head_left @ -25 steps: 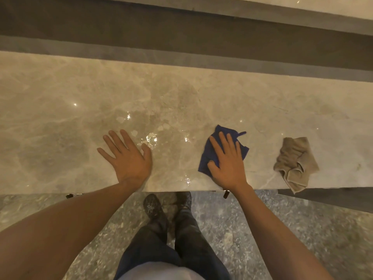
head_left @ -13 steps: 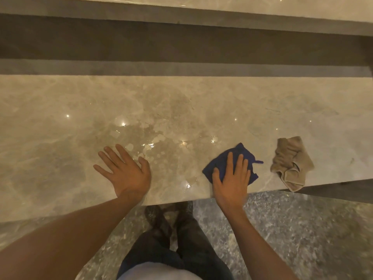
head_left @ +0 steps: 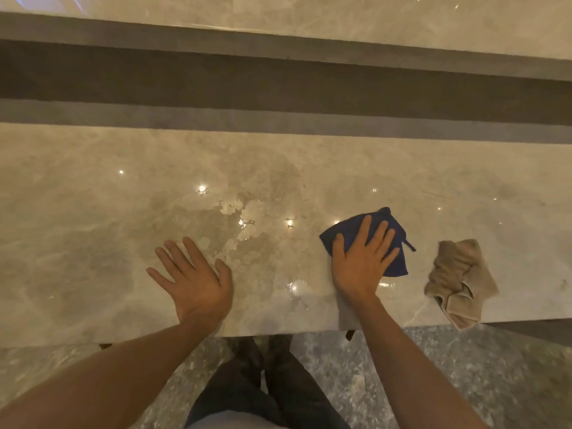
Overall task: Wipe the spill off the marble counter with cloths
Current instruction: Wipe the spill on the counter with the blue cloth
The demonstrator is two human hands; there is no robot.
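A wet, glinting spill (head_left: pixel 244 224) spreads over the middle of the beige marble counter (head_left: pixel 77 212). My right hand (head_left: pixel 360 261) lies flat with spread fingers on a dark blue cloth (head_left: pixel 393 239), pressing it onto the counter to the right of the spill. My left hand (head_left: pixel 195 280) rests palm down on bare marble at the spill's left edge, fingers apart, holding nothing. A crumpled tan cloth (head_left: pixel 461 277) lies further right, close to the counter's front edge.
A dark recessed ledge (head_left: pixel 278 85) runs along the back of the counter, with another marble surface (head_left: pixel 371 17) beyond it. Below the front edge are the speckled grey floor (head_left: pixel 464 366) and my legs and shoes (head_left: pixel 266 382).
My right hand has slid the blue cloth to the right and slightly back, nearer the tan cloth. The camera view tilted, showing more of the back wall. My left hand stays planted.
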